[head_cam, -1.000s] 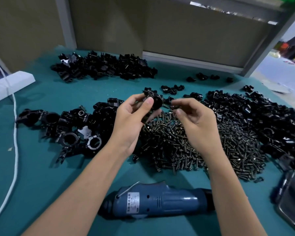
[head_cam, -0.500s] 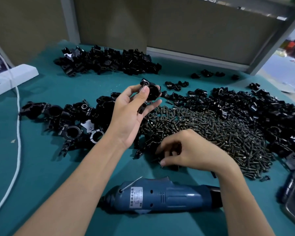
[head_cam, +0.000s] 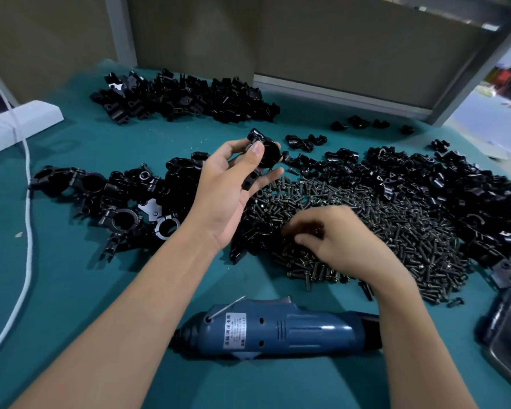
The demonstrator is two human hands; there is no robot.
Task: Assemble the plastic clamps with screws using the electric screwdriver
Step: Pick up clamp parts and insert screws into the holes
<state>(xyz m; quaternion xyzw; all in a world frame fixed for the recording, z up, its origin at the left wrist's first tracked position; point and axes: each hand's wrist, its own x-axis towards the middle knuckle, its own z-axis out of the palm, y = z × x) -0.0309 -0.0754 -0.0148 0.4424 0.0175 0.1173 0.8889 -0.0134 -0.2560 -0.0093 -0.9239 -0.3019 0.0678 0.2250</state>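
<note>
Two hands apart: left hand (head_cam: pixel 224 193) grips black clamp (head_cam: pixel 267 153), frame centre; right hand (head_cam: pixel 342 237) curled into screw pile (head_cam: pixel 410 231), grasp not discernible.

left hand (head_cam: pixel 222 192) raised, gripping, right hand (head_cam: pixel 338 237) lowered

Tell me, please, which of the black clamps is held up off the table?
The clamp that the left hand pinches between thumb and fingers, raised above the screws; every other clamp lies in a heap on the green table.
</note>
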